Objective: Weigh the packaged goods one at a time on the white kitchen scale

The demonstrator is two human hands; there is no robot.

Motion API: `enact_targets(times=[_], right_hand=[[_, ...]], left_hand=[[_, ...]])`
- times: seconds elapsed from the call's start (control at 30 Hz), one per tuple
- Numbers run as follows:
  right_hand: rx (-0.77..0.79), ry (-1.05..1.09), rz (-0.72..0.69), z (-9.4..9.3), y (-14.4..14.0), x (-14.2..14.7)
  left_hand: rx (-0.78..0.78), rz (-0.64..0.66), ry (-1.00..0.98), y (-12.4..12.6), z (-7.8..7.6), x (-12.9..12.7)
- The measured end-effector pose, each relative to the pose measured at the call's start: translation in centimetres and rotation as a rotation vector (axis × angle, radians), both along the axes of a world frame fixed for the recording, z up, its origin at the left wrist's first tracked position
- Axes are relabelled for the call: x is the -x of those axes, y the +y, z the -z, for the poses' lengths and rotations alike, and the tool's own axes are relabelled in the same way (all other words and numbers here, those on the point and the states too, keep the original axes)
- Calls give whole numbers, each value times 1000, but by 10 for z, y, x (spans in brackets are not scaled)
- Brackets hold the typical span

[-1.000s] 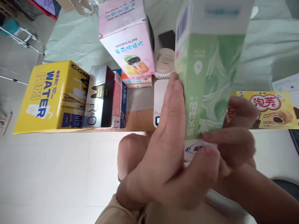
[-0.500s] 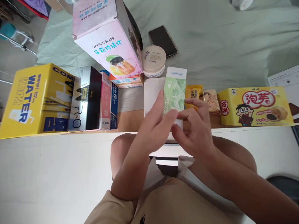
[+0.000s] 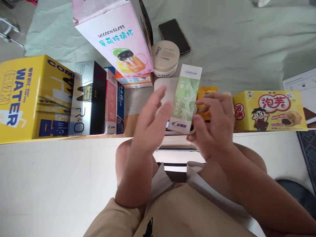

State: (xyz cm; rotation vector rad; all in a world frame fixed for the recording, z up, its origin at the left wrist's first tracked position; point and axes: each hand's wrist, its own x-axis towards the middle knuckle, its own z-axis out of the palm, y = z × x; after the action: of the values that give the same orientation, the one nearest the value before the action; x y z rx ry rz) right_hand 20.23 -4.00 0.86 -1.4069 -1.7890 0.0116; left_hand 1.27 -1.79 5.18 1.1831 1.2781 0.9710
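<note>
A green and white toothpaste box [image 3: 187, 95] lies tilted slightly on a flat white device with rounded corners [image 3: 166, 86], which looks like a small scale; part of its lower edge glows. My left hand [image 3: 150, 126] hovers to the left of the box, fingers stretched out and holding nothing. Close against the box's right side is my right hand [image 3: 217, 123], its thumb and fingers apart. Whether a fingertip still touches the box I cannot tell. Behind my right fingers, an orange packet [image 3: 207, 90] is partly hidden.
On the left stand a yellow box [image 3: 22, 98], a black and silver box [image 3: 86, 98] and a pink box [image 3: 111, 102]. Behind are a pink glass-cup box [image 3: 123, 46], a Dove jar [image 3: 166, 57] and a phone [image 3: 174, 35]. A yellow snack box [image 3: 271, 110] lies right.
My left hand has let go of the toothpaste box and drawn away to the left. The box has turned slightly, and my right hand's fingers have spread off its near end.
</note>
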Motion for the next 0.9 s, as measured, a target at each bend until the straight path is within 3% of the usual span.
enact_targets(times=[0.07,0.2,0.47,0.57,0.7,0.83,0.9], right_hand=[[-34,48,13,-3,4,-10],[-53,124,63,-5,8,-20],[-34,105,-16,-3,6,-16],[-43,88,-30,-3,6,-15],[-11,88,-45,-8,6,-13],[34,148,-104,-8,2,-10],[71,152,-114,-6,-1,-8]], left_hand=[[-119,-69,-82,5,3,9],[-168,-100,-86,10,4,21],[-343,-117,-38,12,7,19],[-389,-41,-58,11,5,20],[-264,55,-5,10,3,17],[-135,-59,162,13,10,8],[-101,-53,201,12,13,3]])
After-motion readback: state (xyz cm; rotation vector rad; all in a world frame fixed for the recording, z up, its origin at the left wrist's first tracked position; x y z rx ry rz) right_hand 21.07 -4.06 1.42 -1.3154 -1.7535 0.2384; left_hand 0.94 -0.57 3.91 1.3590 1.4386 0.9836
